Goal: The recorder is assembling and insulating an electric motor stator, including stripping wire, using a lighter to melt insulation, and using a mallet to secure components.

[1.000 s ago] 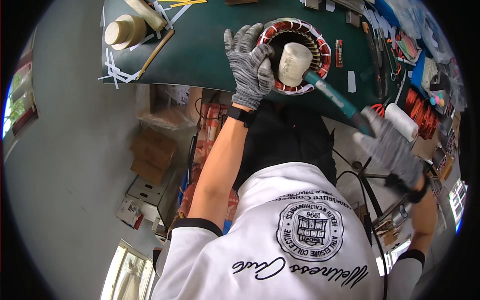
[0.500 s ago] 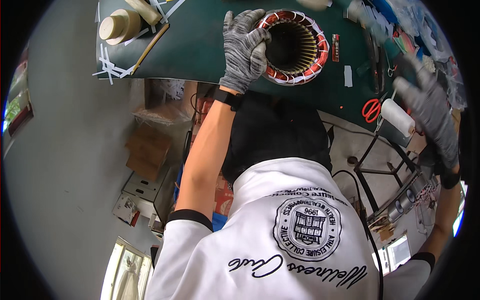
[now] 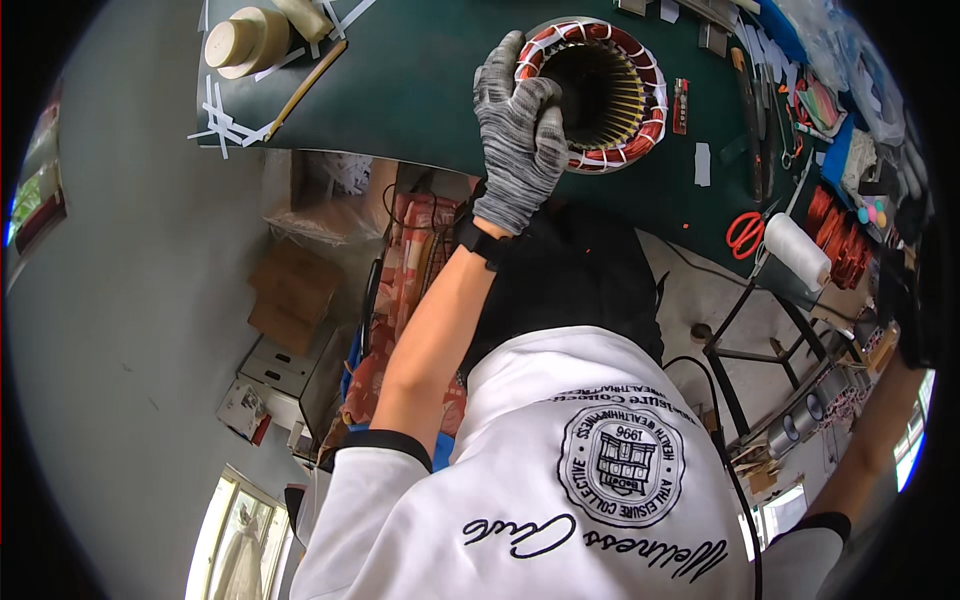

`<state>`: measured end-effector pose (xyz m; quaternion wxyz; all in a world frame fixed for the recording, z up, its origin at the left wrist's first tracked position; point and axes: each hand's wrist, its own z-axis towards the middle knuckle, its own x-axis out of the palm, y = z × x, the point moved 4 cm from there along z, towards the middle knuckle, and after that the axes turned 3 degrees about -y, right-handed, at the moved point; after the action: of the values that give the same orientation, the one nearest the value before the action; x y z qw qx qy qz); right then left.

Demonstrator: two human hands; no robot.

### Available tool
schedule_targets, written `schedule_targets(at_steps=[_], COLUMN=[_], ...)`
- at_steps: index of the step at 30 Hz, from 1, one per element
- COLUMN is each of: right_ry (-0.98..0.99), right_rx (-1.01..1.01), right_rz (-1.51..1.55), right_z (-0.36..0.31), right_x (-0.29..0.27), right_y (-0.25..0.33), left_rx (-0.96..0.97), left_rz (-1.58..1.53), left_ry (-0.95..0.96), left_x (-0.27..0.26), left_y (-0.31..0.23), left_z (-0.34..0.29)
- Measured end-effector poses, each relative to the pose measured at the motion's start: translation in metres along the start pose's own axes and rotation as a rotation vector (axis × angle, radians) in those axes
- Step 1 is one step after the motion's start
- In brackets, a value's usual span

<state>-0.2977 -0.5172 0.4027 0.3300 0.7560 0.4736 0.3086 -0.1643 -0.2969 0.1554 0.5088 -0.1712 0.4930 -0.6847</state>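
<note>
A motor stator (image 3: 648, 130) with red copper windings laced in white cord stands on the green table. Its dark bore faces up, lined with yellow slot strips. My left hand (image 3: 522, 135), in a grey knitted glove, grips the stator's left rim, with one finger stretched along its outer side. At the far right edge of the view is my right hand (image 3: 912, 180), also gloved, dim and partly cut off. It is beside a bundle of red copper wire (image 3: 840, 240); its fingers are too dark to read, and whatever it might hold is hidden.
Right of the stator are a small red-and-silver strip (image 3: 681, 106), a white paper slip (image 3: 702, 164), red-handled scissors (image 3: 745, 234) and a white thread spool (image 3: 797, 251). Long dark tools (image 3: 748, 125) lie beyond. At left are a round cream block (image 3: 235, 45), a wooden stick (image 3: 308, 88) and white strips (image 3: 222, 122).
My right hand has moved outward to the far right edge, uncovering the copper wire bundle. My left hand stays at the stator's left rim, its wrist shifted slightly right.
</note>
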Motion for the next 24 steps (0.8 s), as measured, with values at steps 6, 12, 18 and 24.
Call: schedule_targets(at_steps=[6,12,18,24], right_ry=[-0.270,-0.403,-0.335,-0.647], right_rx=[0.110,0.106,0.142,-0.130], right_rz=[-0.941,-0.245,-1.250,-0.538], right_z=[-0.003,-0.017,-0.009,-0.019], right_x=[0.003,-0.065,0.017,-0.037], right_y=[-0.129,-0.047,-0.147,-0.060], left_rx=[0.070,0.094,0.189,0.172], left_rz=[0.197,0.096,0.176,0.175], left_ry=[0.137,0.151,0.177,0.327], left_x=[-0.004,0.001,-0.008,-0.003], left_y=[0.020,0.019,0.016,0.022], left_z=[0.004,0.019,0.020,0.027])
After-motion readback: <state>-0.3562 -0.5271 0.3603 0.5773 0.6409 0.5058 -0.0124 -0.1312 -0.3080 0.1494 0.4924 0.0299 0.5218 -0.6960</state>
